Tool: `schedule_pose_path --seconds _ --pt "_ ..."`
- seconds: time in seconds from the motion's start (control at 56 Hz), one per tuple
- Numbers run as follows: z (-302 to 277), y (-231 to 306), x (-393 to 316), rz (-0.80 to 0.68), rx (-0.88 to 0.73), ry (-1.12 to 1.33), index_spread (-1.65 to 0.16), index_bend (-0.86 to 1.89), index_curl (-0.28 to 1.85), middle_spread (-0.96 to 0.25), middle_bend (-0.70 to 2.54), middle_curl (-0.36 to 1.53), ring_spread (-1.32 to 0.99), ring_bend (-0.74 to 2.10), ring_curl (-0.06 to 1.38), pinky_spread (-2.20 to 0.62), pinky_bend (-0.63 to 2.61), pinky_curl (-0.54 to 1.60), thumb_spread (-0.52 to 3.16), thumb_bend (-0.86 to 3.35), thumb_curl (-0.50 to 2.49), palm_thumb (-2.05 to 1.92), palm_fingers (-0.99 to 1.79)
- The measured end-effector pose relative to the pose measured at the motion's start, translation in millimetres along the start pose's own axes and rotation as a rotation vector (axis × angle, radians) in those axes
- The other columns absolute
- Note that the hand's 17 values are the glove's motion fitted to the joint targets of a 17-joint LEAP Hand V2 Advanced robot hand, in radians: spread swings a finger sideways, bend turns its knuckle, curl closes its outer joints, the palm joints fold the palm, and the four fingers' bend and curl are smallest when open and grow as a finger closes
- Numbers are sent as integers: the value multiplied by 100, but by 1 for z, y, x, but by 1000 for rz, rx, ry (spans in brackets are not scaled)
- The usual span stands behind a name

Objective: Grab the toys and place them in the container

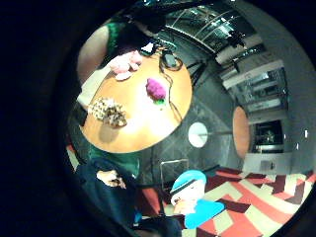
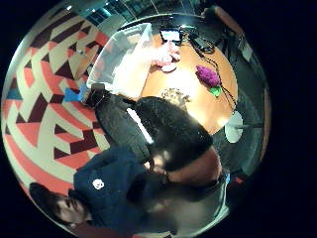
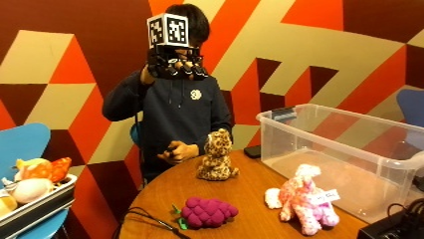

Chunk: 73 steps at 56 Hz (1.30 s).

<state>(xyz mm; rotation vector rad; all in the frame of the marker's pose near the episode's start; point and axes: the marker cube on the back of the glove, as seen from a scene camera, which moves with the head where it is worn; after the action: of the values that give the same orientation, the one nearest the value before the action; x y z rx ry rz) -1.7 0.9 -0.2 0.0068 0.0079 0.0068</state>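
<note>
Nothing is held by the gloved right hand [image 3: 173, 67], raised at upper centre of the outside view before the person's face; whether its fingers are curled or straight cannot be told. Nearest, at lower centre, a purple grape toy [image 3: 208, 211] lies on the round wooden table [image 3: 252, 191], with a pink plush dog [image 3: 303, 203] at lower right. Further back a leopard plush [image 3: 216, 157] is seated upright. Beyond, at right, the clear container [image 3: 338, 149] stands open, seemingly empty, apparently placed for easy dropping.
</note>
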Motion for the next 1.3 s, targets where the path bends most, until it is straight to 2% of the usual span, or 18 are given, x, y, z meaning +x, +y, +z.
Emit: schedule_pose_path --seconds 0.107,0.25,0.482,0.786,0.947,1.09,1.233,1.304 --pt "0 -1 -2 5 6 5 -16 22 11 -2 19 7 -2 18 3 1 51 16 78 -5 1 -8 22" --pt "-2 1 -7 -2 19 1 -22 22 18 -2 17 11 -3 18 5 2 58 21 107 -5 4 -8 13" --pt "-1 1 -26 -36 7 0 -25 21 26 -2 17 16 -2 20 9 2 65 26 123 -5 8 -8 6" --pt "27 -27 -48 -114 -64 -81 -25 16 32 -2 17 22 -2 22 14 2 68 29 128 -5 11 -8 1" --pt "61 -43 -60 -170 -96 -47 -25 11 28 -1 15 23 -2 25 17 3 81 33 125 -5 12 -7 -9" --pt "121 -58 -74 -228 -200 -53 -28 12 26 -1 13 22 -2 25 19 5 93 37 124 -1 16 0 -11" --pt "181 -67 -82 -196 -307 10 -30 12 25 -1 11 21 0 27 21 6 105 40 122 1 22 7 -11" --pt "204 -71 -80 -151 -344 37 -31 15 26 -1 13 20 1 33 23 5 109 40 122 2 24 14 -2"
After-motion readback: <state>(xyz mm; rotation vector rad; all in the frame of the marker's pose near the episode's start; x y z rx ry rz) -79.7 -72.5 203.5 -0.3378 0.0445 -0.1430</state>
